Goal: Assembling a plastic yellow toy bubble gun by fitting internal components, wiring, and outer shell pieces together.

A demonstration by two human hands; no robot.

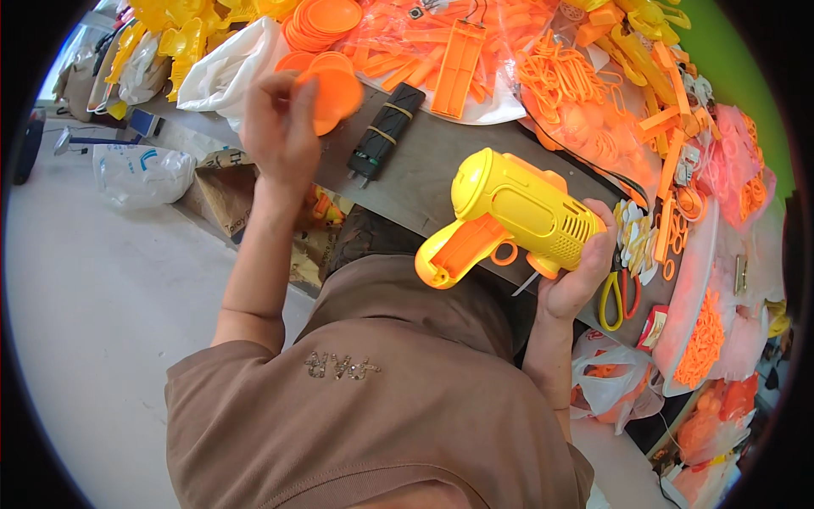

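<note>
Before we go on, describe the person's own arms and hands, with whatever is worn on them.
The left hand and right hand show no gloves. The forearms are uncovered, with no watch or cable visible on them. Above them come the plain, short sleeves of a brown shirt, whose front carries glittery lettering.
</note>
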